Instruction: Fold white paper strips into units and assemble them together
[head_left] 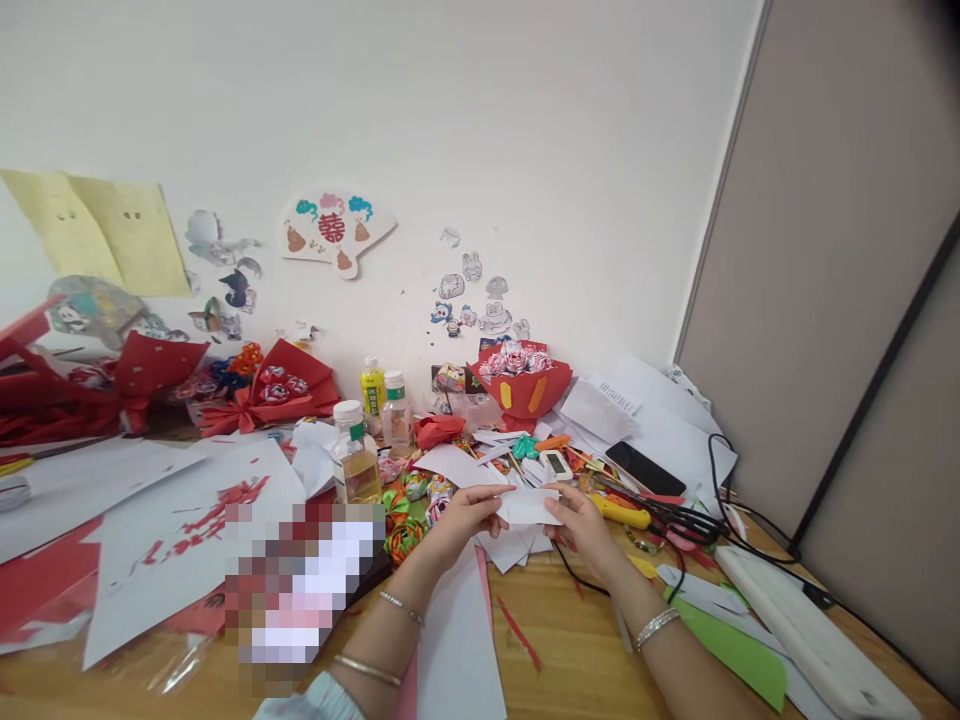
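Observation:
Between my two hands a small white piece of paper (529, 506) is held up over the table. My left hand (472, 512) pinches its left edge, and my right hand (576, 515) grips the right edge with thumb and fingers. Below it lie more white paper scraps (510, 550). A long white sheet (459, 650) with a pink one under it runs along the inside of my left forearm. Near my right hand lies a yellow-handled tool (621, 511), its kind unclear. Green and orange wrapped bundles (405, 535) sit left of my left hand.
Bottles (357, 460) stand behind my left hand. A red paper bouquet (521, 385) stands by the wall. A phone (645, 468), black cables (694, 525), a long white bar (814, 630) and green paper (731, 650) lie to the right. Red-flecked white paper (195, 540) covers the left.

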